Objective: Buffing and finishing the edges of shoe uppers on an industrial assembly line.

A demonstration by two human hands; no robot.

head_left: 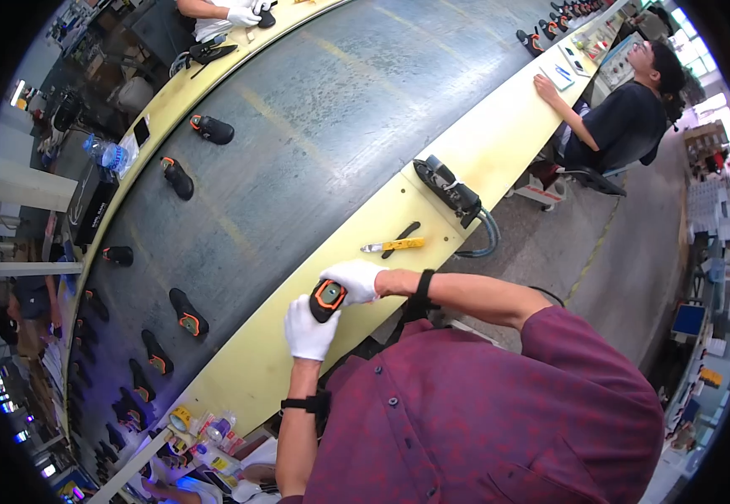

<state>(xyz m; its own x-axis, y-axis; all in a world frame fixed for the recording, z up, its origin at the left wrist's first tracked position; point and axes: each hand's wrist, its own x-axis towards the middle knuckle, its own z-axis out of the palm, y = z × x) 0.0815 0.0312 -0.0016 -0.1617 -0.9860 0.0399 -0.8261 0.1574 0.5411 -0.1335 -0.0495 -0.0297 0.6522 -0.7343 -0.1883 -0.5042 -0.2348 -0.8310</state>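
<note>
Both my hands wear white gloves and hold one black shoe with an orange trim (327, 299) over the pale yellow bench edge (298, 336). My left hand (309, 329) grips the shoe from below. My right hand (355, 279) closes on its upper end. A black band sits on each wrist. A yellow utility knife (393, 245) and a black tool (402, 238) lie on the bench just beyond my right hand.
A wide dark conveyor belt (298, 143) carries several black-and-orange shoes (188, 312) along its left side. A black device with a hose (449, 189) sits on the bench. A seated person in black (617, 118) works further along. Another gloved worker (231, 13) stands at the far side. Bottles (214, 430) stand at lower left.
</note>
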